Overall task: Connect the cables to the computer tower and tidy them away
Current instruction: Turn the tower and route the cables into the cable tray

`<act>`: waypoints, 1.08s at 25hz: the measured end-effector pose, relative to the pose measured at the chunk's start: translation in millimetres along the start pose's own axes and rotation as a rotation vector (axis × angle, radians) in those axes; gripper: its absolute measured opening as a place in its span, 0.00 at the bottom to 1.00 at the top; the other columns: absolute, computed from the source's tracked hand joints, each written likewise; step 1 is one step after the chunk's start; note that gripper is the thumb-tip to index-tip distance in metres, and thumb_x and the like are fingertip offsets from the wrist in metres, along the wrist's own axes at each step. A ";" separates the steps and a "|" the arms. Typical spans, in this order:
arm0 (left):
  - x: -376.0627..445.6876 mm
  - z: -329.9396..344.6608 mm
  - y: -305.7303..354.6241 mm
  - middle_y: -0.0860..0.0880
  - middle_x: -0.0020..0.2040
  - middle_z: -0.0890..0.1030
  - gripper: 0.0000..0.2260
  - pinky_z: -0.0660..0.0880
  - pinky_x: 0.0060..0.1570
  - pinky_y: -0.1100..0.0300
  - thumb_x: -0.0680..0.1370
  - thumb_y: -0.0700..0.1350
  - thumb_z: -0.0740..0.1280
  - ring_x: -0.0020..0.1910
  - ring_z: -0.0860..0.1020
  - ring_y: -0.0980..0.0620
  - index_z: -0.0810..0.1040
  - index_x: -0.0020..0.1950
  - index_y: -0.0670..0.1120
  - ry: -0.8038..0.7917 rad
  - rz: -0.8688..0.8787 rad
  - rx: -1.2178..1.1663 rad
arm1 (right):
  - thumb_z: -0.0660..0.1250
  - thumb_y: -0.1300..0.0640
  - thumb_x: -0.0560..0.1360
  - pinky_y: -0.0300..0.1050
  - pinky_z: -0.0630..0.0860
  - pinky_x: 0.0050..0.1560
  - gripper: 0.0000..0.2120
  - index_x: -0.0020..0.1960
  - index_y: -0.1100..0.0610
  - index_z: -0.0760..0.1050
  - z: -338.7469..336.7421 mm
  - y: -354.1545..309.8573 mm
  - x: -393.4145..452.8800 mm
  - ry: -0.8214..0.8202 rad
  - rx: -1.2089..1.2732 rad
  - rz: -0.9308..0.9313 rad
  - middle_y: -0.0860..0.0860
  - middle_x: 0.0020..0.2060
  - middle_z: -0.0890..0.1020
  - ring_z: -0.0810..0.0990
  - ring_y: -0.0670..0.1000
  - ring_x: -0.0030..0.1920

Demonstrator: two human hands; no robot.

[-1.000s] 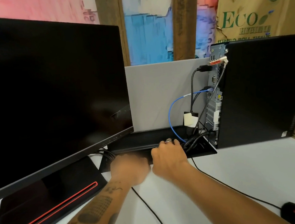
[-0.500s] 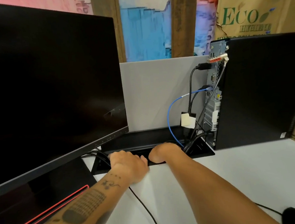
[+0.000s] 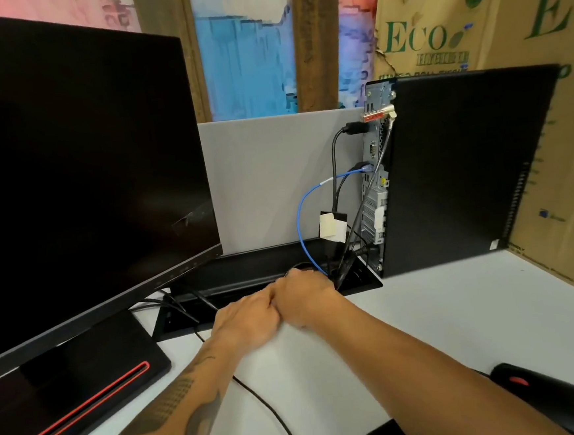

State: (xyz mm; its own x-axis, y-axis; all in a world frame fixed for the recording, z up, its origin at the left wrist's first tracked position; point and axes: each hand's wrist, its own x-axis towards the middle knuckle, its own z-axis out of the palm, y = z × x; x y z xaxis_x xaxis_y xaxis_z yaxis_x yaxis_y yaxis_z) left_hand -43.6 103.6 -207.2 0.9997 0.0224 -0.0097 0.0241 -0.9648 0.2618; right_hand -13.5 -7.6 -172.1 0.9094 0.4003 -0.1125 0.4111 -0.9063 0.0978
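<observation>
The black computer tower [image 3: 464,169] stands on the white desk at the right, its rear panel facing left. A blue cable [image 3: 301,216] and black cables [image 3: 334,158] are plugged into that panel and drop into the open black cable tray [image 3: 248,265] set in the desk. My left hand [image 3: 245,320] and my right hand [image 3: 305,298] touch each other at the tray's front edge. Their fingers curl down out of sight. My right hand sits right beside the cable bundle. A thin black cable [image 3: 269,407] runs across the desk under my left forearm.
A large dark monitor [image 3: 68,166] on a black, red-striped base fills the left. A grey partition [image 3: 268,177] stands behind the tray. A black mouse [image 3: 540,393] lies at the lower right. Cardboard boxes [image 3: 436,34] stand behind and beside the tower.
Both hands have shifted right along the tray's front edge and closed together until they touch. The right hand now lies nearer the cable bundle.
</observation>
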 end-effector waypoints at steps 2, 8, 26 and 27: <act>-1.5 0.5 0.4 0.57 0.64 0.80 0.24 0.73 0.59 0.51 0.83 0.56 0.57 0.64 0.79 0.49 0.60 0.79 0.67 -0.048 0.010 0.064 | 0.62 0.61 0.79 0.54 0.73 0.60 0.15 0.64 0.59 0.78 6.6 -3.3 -42.1 0.206 0.005 -0.143 0.57 0.60 0.82 0.80 0.61 0.61; 22.1 -5.8 13.8 0.46 0.76 0.72 0.24 0.68 0.70 0.44 0.86 0.52 0.47 0.73 0.71 0.41 0.58 0.83 0.60 -0.205 0.102 0.143 | 0.58 0.57 0.71 0.56 0.74 0.62 0.21 0.57 0.66 0.81 53.5 35.6 -82.2 0.387 -0.056 -0.055 0.62 0.53 0.83 0.80 0.63 0.59; 42.2 13.0 3.1 0.52 0.58 0.77 0.17 0.68 0.51 0.47 0.84 0.53 0.49 0.53 0.73 0.48 0.77 0.56 0.53 -0.153 0.117 0.144 | 0.79 0.57 0.67 0.53 0.71 0.45 0.09 0.39 0.57 0.79 56.3 77.4 -51.9 0.934 0.108 -0.035 0.53 0.38 0.75 0.75 0.59 0.42; 41.8 13.7 2.4 0.52 0.59 0.77 0.18 0.68 0.50 0.48 0.83 0.54 0.48 0.52 0.72 0.48 0.77 0.56 0.54 -0.145 0.117 0.139 | 0.78 0.55 0.70 0.53 0.71 0.45 0.09 0.39 0.57 0.79 51.8 80.6 -49.5 0.988 0.181 0.000 0.53 0.40 0.75 0.75 0.59 0.44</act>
State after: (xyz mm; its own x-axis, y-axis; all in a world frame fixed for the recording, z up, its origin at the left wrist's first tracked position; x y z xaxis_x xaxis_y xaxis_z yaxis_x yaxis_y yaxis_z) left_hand -1.8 98.6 -220.2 0.9844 -0.1202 -0.1287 -0.1029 -0.9856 0.1338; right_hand -28.6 -107.5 -209.9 0.5877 0.2586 0.7666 0.4701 -0.8803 -0.0635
